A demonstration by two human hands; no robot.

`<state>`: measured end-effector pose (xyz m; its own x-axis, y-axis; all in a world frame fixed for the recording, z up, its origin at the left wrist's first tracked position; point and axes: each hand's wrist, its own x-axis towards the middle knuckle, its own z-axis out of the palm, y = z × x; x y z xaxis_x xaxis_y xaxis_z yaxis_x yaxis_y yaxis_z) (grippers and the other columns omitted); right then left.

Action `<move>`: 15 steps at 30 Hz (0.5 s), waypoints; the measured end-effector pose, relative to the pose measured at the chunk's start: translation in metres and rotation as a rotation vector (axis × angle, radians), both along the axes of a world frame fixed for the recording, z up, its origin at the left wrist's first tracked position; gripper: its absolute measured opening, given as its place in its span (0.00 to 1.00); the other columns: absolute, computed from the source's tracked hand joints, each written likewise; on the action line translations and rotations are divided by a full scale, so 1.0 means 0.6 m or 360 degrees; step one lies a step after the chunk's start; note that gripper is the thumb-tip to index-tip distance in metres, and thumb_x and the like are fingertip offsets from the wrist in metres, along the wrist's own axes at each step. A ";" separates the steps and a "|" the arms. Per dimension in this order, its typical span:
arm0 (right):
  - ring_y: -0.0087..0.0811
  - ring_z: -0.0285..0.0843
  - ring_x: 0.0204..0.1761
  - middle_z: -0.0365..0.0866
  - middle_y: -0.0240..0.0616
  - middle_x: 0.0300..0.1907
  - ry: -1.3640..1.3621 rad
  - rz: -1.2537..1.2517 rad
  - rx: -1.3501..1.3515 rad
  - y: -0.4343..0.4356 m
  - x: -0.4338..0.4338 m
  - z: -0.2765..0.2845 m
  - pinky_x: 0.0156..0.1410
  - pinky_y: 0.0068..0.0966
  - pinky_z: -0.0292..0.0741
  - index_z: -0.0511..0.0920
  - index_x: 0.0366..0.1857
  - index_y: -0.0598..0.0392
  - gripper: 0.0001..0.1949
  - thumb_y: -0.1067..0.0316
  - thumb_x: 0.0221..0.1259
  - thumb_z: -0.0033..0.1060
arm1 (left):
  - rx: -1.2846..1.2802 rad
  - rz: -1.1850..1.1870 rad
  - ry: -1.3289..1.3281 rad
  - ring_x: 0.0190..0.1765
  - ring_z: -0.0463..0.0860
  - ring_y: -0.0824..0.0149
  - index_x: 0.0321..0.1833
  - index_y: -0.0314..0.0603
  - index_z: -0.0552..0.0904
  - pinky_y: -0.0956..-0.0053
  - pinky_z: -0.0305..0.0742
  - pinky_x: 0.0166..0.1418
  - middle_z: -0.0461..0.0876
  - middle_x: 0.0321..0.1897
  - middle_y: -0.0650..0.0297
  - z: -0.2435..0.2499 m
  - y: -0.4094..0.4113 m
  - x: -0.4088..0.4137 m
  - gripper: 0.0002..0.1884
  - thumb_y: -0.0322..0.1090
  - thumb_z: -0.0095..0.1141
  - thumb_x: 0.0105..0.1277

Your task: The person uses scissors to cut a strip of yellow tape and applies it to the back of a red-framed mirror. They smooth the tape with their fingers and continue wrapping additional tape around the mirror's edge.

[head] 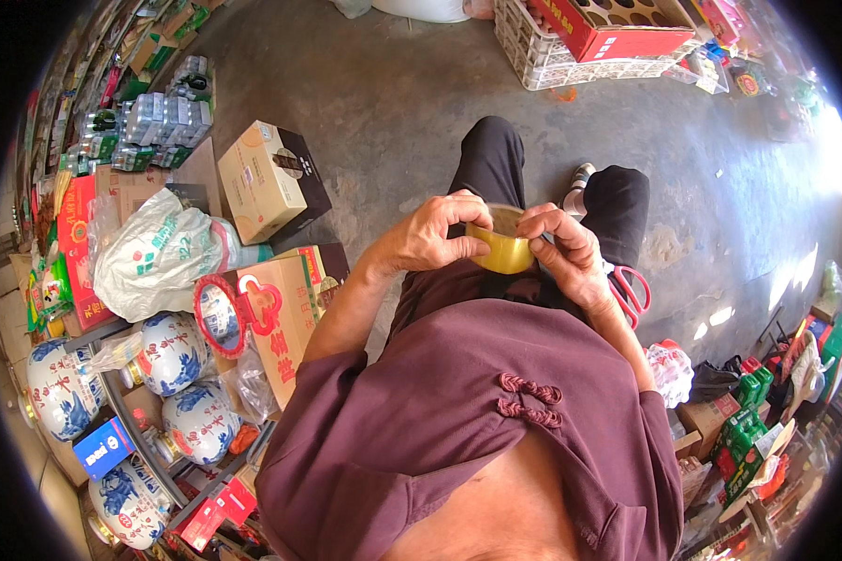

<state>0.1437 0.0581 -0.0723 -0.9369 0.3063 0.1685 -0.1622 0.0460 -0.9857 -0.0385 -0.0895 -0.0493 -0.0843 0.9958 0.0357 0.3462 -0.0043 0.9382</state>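
A roll of yellow adhesive tape (506, 254) is held between my two hands above my lap. My left hand (443, 231) pinches its left side, thumb in front and fingers at the upper rim. On the opposite side, my right hand (563, 249) grips the roll's edge with thumb and fingertips. Whether a loose tape end is lifted cannot be made out. Just beyond my right wrist, red looped handles (633, 294), apparently of scissors, stick out beside my thigh; the rest is hidden behind the arm.
To the left stand a cardboard carton (266, 182), a white plastic bag (158, 256), a red-framed mirror (220, 315) and several porcelain jars (175, 354). A white plastic crate (533, 59) bears a red box (624, 38) ahead. Green bottles (747, 421) and boxes crowd the right.
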 end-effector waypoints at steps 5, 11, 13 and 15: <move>0.36 0.76 0.50 0.77 0.41 0.41 -0.0084 -0.0505 0.0519 -0.011 -0.020 0.015 0.54 0.26 0.71 0.75 0.41 0.59 0.13 0.84 0.52 0.53 | 0.0325 0.0223 0.0882 0.41 0.74 0.58 0.32 0.40 0.75 0.64 0.66 0.51 0.73 0.28 0.62 0.015 0.011 0.027 0.15 0.30 0.68 0.43; 0.19 0.77 0.36 0.82 0.33 0.36 -0.0478 -0.0403 -0.0754 -0.008 0.001 -0.002 0.45 0.17 0.73 0.78 0.44 0.63 0.09 0.70 0.64 0.57 | 0.0428 0.0465 0.1419 0.44 0.76 0.62 0.31 0.45 0.77 0.51 0.60 0.60 0.72 0.30 0.66 0.037 0.012 0.052 0.12 0.34 0.66 0.46; 0.19 0.77 0.34 0.82 0.34 0.33 -0.0657 -0.0332 -0.0769 -0.016 0.003 0.012 0.43 0.17 0.73 0.79 0.44 0.64 0.10 0.68 0.65 0.56 | 0.0393 0.0471 0.1594 0.47 0.74 0.63 0.33 0.45 0.78 0.45 0.61 0.62 0.74 0.33 0.66 0.036 0.008 0.056 0.08 0.36 0.61 0.53; 0.19 0.77 0.34 0.83 0.34 0.34 -0.0635 -0.0321 -0.0771 -0.020 0.001 0.024 0.43 0.18 0.74 0.79 0.45 0.64 0.11 0.68 0.65 0.56 | 0.0410 0.0515 0.1700 0.46 0.75 0.64 0.33 0.44 0.78 0.44 0.61 0.62 0.73 0.32 0.66 0.034 0.005 0.061 0.06 0.35 0.58 0.55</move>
<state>0.1440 0.0458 -0.0576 -0.8152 0.4364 -0.3807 0.1850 -0.4267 -0.8853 -0.0019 -0.0864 -0.0291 -0.1394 0.8856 0.4430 0.9856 0.0807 0.1487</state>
